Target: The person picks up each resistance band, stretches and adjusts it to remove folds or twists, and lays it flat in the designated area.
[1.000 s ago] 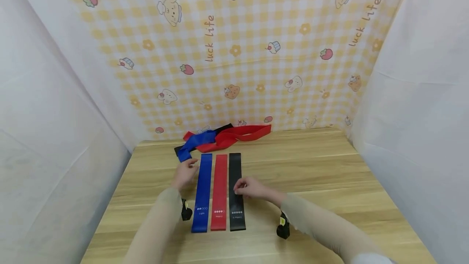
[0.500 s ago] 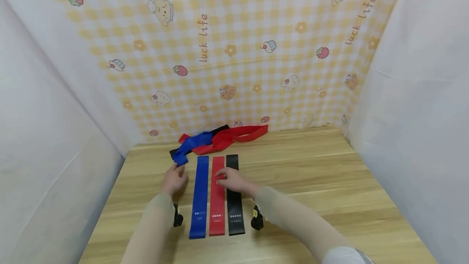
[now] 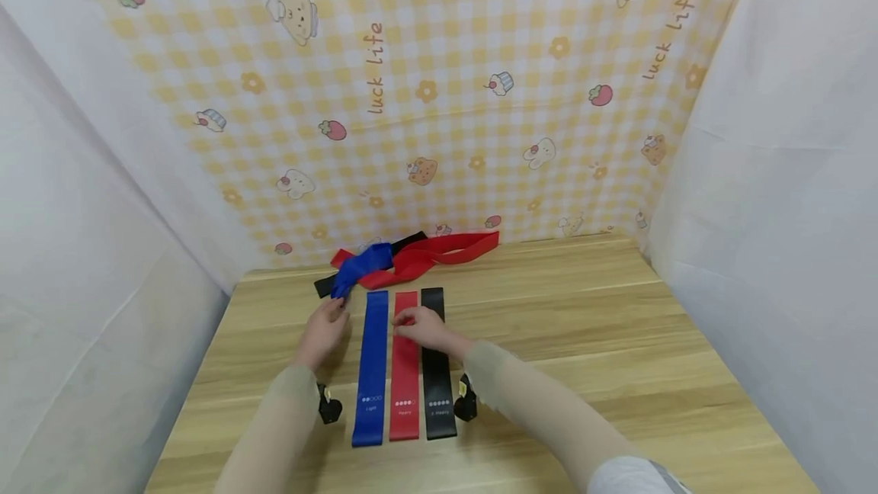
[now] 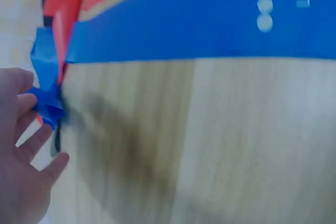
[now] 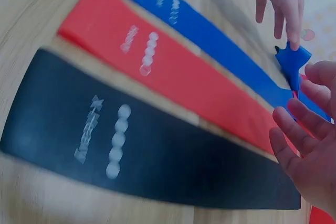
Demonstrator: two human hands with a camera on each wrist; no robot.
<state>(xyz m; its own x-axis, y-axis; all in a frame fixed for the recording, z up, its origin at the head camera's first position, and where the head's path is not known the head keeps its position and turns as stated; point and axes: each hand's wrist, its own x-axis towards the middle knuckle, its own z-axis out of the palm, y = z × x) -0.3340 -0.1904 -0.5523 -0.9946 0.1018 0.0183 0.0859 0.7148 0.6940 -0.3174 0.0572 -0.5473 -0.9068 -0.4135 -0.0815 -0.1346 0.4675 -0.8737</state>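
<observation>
Three flat resistance bands lie side by side on the wooden table: a blue one (image 3: 371, 360) marked Light, a red one (image 3: 405, 372) marked Heavy, and a black one (image 3: 437, 380) marked X-Heavy. My left hand (image 3: 322, 330) pinches the near end of a loose blue resistance band (image 3: 363, 265) in the tangled pile behind them. That end looks creased at the fingertips in the left wrist view. Over the upper part of the flat red and black bands hovers my right hand (image 3: 427, 328), fingers loosely bent, holding nothing.
The pile also has a twisted red band (image 3: 446, 252) and a black band (image 3: 409, 242) partly under the others. A checked cloth (image 3: 439, 128) hangs behind the table (image 3: 583, 341), with white cloth at both sides. Each wrist wears a small black camera.
My left hand has moved from beside the flat blue band to the pile's blue end, now drawn up and creased. My right hand has shifted left from the black band toward the red.
</observation>
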